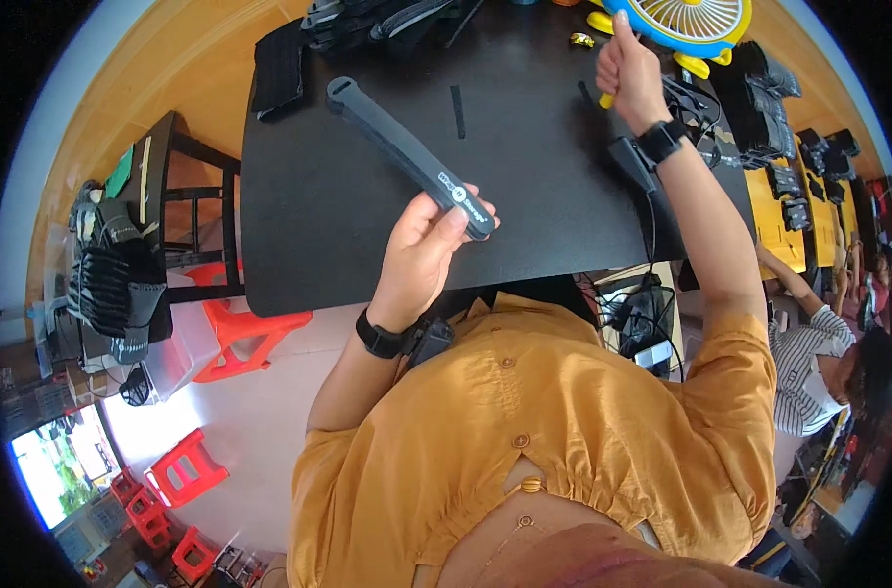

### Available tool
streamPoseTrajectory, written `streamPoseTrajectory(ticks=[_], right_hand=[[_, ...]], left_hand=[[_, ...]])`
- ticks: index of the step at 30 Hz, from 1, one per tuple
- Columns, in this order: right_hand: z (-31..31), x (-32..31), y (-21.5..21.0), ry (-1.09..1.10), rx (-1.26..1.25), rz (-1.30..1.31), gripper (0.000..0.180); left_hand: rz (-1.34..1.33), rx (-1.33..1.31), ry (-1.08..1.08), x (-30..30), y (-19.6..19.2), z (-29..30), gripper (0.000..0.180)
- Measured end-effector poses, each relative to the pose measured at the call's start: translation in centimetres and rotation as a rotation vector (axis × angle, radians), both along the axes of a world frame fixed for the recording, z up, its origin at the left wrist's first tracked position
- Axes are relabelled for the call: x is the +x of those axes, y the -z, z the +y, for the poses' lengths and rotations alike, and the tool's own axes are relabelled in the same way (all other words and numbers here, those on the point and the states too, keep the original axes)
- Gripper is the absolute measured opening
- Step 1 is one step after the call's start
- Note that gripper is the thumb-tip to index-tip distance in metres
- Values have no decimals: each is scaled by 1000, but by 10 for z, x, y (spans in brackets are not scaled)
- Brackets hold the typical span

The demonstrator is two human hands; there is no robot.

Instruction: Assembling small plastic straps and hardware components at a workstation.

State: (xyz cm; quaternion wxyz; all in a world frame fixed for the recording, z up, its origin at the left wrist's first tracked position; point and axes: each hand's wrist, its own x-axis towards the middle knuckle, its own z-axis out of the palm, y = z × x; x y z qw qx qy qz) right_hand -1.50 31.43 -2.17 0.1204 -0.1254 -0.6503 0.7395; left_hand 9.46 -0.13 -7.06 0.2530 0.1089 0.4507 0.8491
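My left hand (421, 250) is closed round one end of a flat dark grey strap (392, 139) with white print. The strap's far end, rounded and with a slot, reaches up and left over the black table (348, 235). My right hand (632, 76) is at the far right of the table, just below a blue and yellow fan (689, 22). Its fingers are curled, and a small yellow end (606, 101) pokes out beneath them. The rest of that thing is hidden in the hand. A short black strip (458, 111) lies on the table between my hands.
Black straps (387, 22) are heaped at the table's far edge. Cables (696, 103) lie by my right wrist, and stacked black bundles (764, 98) stand beyond. Red stools (240, 338) are on the left. Other people (808, 372) sit at the right by a yellow table (774, 211).
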Motion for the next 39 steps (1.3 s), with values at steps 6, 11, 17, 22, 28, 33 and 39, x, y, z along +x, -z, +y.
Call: streamPoseTrajectory(ticks=[6, 11, 17, 22, 28, 33, 39], right_hand=[[-4, -18, 1, -15, -85, 28, 58], [13, -34, 15, -343, -235, 262, 57], [-12, -30, -11, -33, -82, 105, 58], [-9, -36, 3, -369, -109, 259, 58], [-15, -27, -5, -29, -58, -6, 59], [-12, -31, -2, -96, 16, 2, 58], [-18, -26, -9, -74, -2, -49, 56]], left_hand=[[2, -29, 29, 1, 0, 0, 29], [2, -62, 53, 4, -5, 1, 30], [-1, -4, 72, 7, -1, -1, 31], [-15, -9, 79, 7, -1, -1, 32], [-13, -28, 96, 7, -3, -2, 32], [-14, -24, 56, 7, -3, 0, 31], [-33, -4, 49, 6, -2, -1, 30]])
